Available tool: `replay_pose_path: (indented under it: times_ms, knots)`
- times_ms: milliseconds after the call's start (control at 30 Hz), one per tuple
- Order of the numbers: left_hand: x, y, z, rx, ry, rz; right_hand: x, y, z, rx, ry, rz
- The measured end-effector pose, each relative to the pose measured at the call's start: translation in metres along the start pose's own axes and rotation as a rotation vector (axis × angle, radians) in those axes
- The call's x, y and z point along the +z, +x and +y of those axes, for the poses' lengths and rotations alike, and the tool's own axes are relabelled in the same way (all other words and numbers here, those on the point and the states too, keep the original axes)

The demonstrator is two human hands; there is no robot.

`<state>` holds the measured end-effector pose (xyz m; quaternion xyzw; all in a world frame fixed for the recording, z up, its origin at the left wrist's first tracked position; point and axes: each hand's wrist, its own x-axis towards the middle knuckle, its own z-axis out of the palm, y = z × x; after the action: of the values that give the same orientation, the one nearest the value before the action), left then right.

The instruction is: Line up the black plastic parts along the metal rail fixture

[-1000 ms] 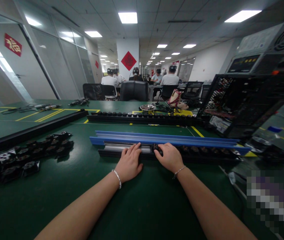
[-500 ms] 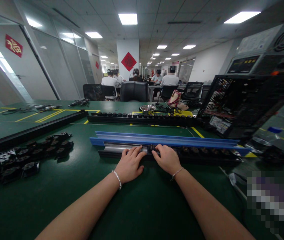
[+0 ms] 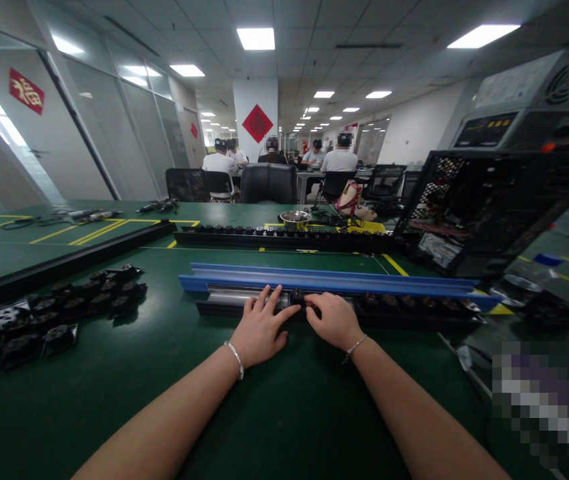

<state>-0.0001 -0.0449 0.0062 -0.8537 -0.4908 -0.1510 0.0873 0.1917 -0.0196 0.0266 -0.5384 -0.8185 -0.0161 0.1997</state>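
A long black channel rail [image 3: 244,309] lies across the table in front of me, with a bare silvery inside on its left stretch. Several dark round fittings [image 3: 389,300] sit along its right stretch. My left hand [image 3: 260,325] rests over the rail, fingers spread, its index finger pointing to a small black roller-like piece [image 3: 297,296] seated in the channel. My right hand [image 3: 335,320] is just right of that piece, its fingers bent and drawn together; what they hold, if anything, is hidden. Directly behind the rail lies a blue rail [image 3: 334,275].
Loose black fittings [image 3: 74,303] are heaped at the left. Another filled black rail [image 3: 284,237] lies farther back, with a metal dish [image 3: 295,217] behind it. An open computer case [image 3: 494,207] stands at the right. People sit at desks beyond.
My left fingers have spread, with the index reaching farther right. My right fingers have curled in. The small black piece between my hands has shifted slightly left.
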Motion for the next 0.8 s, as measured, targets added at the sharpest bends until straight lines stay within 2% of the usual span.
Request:
replay_pose_path:
  times_ms: [233, 433, 800]
  knots:
    - [-0.0007, 0.0007, 0.0002, 0.002, 0.004, -0.005, -0.0025, -0.0013, -0.0018, -0.039, 0.004, -0.023]
    - [0.0002, 0.0012, 0.0005, -0.006, 0.014, -0.019, -0.0055, -0.0008, -0.0028, -0.075, -0.055, -0.137]
    - [0.0025, 0.002, 0.003, -0.042, 0.026, -0.003, -0.0009, 0.0006, -0.0002, -0.115, -0.07, -0.164]
